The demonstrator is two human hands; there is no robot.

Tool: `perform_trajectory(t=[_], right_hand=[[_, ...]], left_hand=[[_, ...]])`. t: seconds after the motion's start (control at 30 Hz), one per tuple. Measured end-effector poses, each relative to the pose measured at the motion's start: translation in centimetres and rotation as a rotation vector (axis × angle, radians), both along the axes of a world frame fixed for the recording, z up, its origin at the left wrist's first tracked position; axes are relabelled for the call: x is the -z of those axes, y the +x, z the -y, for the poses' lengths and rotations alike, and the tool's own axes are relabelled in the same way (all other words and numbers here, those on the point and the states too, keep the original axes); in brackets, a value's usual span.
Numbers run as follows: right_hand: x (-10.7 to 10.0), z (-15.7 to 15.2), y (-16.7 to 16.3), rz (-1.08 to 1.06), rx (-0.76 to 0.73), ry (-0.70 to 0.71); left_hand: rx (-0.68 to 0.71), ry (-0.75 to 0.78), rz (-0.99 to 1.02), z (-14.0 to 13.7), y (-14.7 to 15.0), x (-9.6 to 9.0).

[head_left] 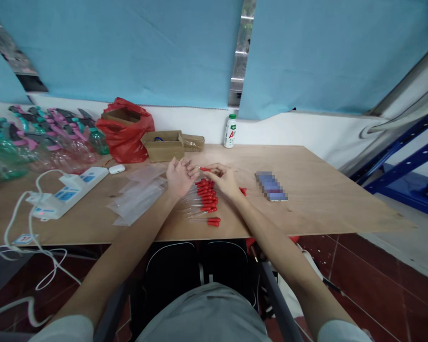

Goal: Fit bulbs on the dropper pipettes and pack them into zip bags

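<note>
My right hand point(225, 179) pinches a red-bulbed dropper point(204, 169) between thumb and fingers, its thin end pointing left. Facing it, my left hand point(180, 176) is turned palm up, with fingers apart and loosely bent; its fingertips are close to the dropper's thin end, and contact is unclear. Below both hands, a row of similar droppers point(207, 199) lies on the table, red bulbs to the right and clear tubes to the left. One small group point(214, 222) lies nearer the front edge. Clear plastic bags point(137, 202) are spread left of my left forearm.
A phone point(271, 186) lies to the right. Behind are a white bottle point(230, 131), an open cardboard box point(164, 147) and a red plastic bag point(126, 137). At left are a power strip point(71, 192) with cables and several spray bottles point(50, 137).
</note>
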State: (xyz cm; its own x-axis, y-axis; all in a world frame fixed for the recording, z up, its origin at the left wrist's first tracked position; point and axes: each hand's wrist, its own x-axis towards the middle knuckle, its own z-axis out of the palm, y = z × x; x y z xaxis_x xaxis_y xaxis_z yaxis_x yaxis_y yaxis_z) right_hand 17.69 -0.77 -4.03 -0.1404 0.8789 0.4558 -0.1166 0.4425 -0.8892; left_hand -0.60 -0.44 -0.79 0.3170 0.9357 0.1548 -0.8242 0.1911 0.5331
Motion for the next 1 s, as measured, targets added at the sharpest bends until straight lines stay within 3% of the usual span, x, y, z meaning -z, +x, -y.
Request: perform_trajectory(t=[0.5, 0.87, 1.0], right_hand=[[0.2, 0.3, 0.2, -0.010, 0.045, -0.006], [-0.2, 0.4, 0.1, 0.010, 0.096, 0.077], [-0.3, 0.0, 0.3, 0.060, 0.137, 0.130]], left_hand=[[-0.030, -0.027, -0.099, 0.8, 0.8, 0.0], [-0.020, -0.006, -0.052, 1.0, 1.1, -0.3], [-0.057, -0.021, -0.175, 0.3, 0.5, -0.4]])
